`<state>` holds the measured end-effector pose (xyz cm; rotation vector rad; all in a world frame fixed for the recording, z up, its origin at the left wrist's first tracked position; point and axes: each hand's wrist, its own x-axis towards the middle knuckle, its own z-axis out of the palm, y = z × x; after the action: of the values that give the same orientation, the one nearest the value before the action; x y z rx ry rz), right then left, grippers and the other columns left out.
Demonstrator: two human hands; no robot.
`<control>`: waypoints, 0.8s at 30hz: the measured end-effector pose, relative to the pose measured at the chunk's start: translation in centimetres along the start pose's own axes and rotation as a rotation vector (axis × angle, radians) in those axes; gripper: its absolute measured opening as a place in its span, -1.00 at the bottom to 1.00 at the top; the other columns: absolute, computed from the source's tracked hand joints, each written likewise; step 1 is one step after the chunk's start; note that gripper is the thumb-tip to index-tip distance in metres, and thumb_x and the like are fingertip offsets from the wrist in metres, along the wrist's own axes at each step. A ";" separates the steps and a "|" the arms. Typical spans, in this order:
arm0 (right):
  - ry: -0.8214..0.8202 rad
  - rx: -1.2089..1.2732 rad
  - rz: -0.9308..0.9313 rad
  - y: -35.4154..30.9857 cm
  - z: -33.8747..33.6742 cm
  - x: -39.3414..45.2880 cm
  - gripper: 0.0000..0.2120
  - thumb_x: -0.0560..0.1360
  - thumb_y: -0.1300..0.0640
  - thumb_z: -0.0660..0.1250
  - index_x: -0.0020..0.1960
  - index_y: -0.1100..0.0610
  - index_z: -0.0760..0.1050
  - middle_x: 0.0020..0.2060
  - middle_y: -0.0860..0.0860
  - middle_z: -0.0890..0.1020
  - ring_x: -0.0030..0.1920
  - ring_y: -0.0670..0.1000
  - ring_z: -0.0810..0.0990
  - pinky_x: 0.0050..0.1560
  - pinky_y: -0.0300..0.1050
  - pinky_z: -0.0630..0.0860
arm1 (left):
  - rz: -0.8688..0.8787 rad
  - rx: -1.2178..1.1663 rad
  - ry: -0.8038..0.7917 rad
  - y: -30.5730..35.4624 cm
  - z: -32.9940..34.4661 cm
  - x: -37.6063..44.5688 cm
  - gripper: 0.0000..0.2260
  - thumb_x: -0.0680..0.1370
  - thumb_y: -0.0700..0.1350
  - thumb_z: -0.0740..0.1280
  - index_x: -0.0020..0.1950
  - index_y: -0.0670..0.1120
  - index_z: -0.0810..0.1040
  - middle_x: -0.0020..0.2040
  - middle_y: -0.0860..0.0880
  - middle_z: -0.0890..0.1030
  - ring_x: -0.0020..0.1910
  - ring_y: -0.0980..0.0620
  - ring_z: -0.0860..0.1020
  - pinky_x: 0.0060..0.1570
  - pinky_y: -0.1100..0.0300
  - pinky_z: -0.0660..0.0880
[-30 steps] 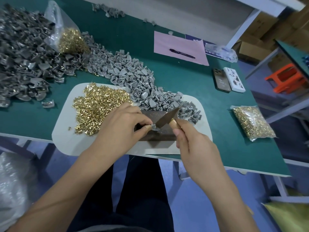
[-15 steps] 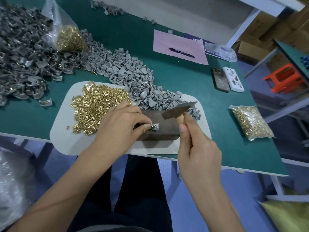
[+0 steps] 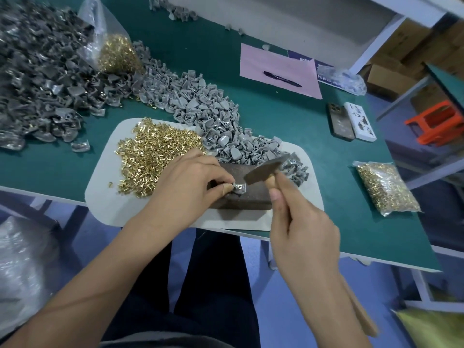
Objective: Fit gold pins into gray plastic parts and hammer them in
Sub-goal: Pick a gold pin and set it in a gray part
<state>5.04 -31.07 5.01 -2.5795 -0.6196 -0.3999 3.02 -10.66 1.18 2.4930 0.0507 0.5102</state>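
Observation:
My left hand point(image 3: 190, 183) pinches a small gray plastic part point(image 3: 238, 188) and holds it down on a rusty brown metal block point(image 3: 247, 197). My right hand point(image 3: 300, 222) grips the wooden handle of a hammer; its dark metal head point(image 3: 263, 169) hovers just above and to the right of the part. A heap of loose gold pins point(image 3: 153, 156) lies on the pale mat point(image 3: 105, 197) left of my left hand. Light gray parts point(image 3: 213, 121) are piled behind the block.
A large heap of darker gray parts point(image 3: 42, 79) and a bag of pins point(image 3: 115, 54) fill the far left. Another pin bag point(image 3: 386, 188), two phones point(image 3: 351, 121) and a pink sheet with a pen point(image 3: 280, 70) lie to the right. The table edge runs close to my body.
The hammer head rose off the part half a second ago and has now come partway back down toward it. My left hand has kept the part on the block.

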 end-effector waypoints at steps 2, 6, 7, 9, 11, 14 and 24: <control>0.043 0.042 0.027 -0.1 0.2 0.0 -0.63 0.70 -0.07 0.09 0.40 -0.04 0.52 -0.17 -0.06 0.72 -0.23 0.01 0.57 -0.35 -0.14 0.30 | 0.000 0.000 0.003 0.0 0.0 0.0 -0.81 0.48 0.15 0.41 0.02 0.15 0.72 -0.15 0.23 0.58 -0.12 0.10 0.37 -0.18 0.12 0.31; -0.175 -0.069 0.032 -0.1 0.3 -0.2 -0.50 0.65 -0.19 -0.10 0.45 -0.16 0.42 -0.08 -0.03 0.71 -0.16 0.18 0.66 -0.30 0.02 0.50 | -0.008 -0.021 -0.008 -0.1 0.1 0.1 -0.80 0.48 0.17 0.38 0.01 0.16 0.72 -0.16 0.21 0.59 -0.11 0.11 0.37 -0.18 0.13 0.29; -0.158 -0.082 0.044 0.4 0.1 -0.2 -0.53 0.65 -0.19 -0.08 0.44 -0.20 0.41 -0.07 -0.07 0.70 -0.15 0.15 0.65 -0.29 0.01 0.49 | -0.009 -0.025 -0.004 -0.2 0.0 0.1 -0.79 0.48 0.18 0.38 0.01 0.16 0.72 -0.16 0.21 0.59 -0.11 0.11 0.38 -0.18 0.14 0.30; -0.087 -0.085 0.119 1.4 0.0 0.0 -0.59 0.67 -0.14 0.00 0.44 -0.23 0.40 -0.02 -0.11 0.67 -0.10 0.11 0.64 -0.25 -0.01 0.45 | -0.006 -0.015 0.003 -0.2 0.1 0.1 -0.82 0.47 0.15 0.41 0.00 0.14 0.72 -0.17 0.22 0.59 -0.12 0.11 0.39 -0.20 0.14 0.31; -0.080 -0.134 0.211 2.4 0.3 -0.1 -0.58 0.67 -0.03 0.07 0.51 -0.17 0.35 -0.03 -0.08 0.56 -0.07 0.14 0.59 -0.23 0.01 0.39 | -0.016 -0.011 0.007 -0.1 0.3 0.0 -0.84 0.47 0.12 0.44 -0.01 0.13 0.72 -0.18 0.21 0.58 -0.13 0.11 0.39 -0.20 0.12 0.35; -0.131 -0.210 0.294 3.9 0.9 -1.0 -0.53 0.66 0.12 0.13 0.55 -0.12 0.30 -0.02 -0.04 0.43 -0.04 0.16 0.51 -0.24 -0.01 0.30 | -0.048 -0.055 0.007 0.2 0.7 -0.1 -0.88 0.48 0.08 0.43 -0.04 0.11 0.71 -0.17 0.22 0.56 -0.10 0.07 0.43 -0.10 0.05 0.44; -0.092 -0.197 0.445 5.5 2.7 -2.1 -0.53 0.61 0.24 0.22 0.48 -0.06 0.44 0.05 0.01 0.31 -0.21 0.18 0.45 -0.25 -0.03 0.32 | -0.068 -0.081 0.024 0.8 1.3 -0.7 -0.94 0.50 -0.01 0.47 -0.05 0.06 0.67 -0.13 0.17 0.57 -0.04 0.05 0.42 0.00 -0.01 0.42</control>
<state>6.34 -34.83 -0.11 -2.8314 -0.0227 -0.2002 2.78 -12.18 0.39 2.3977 0.1212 0.5045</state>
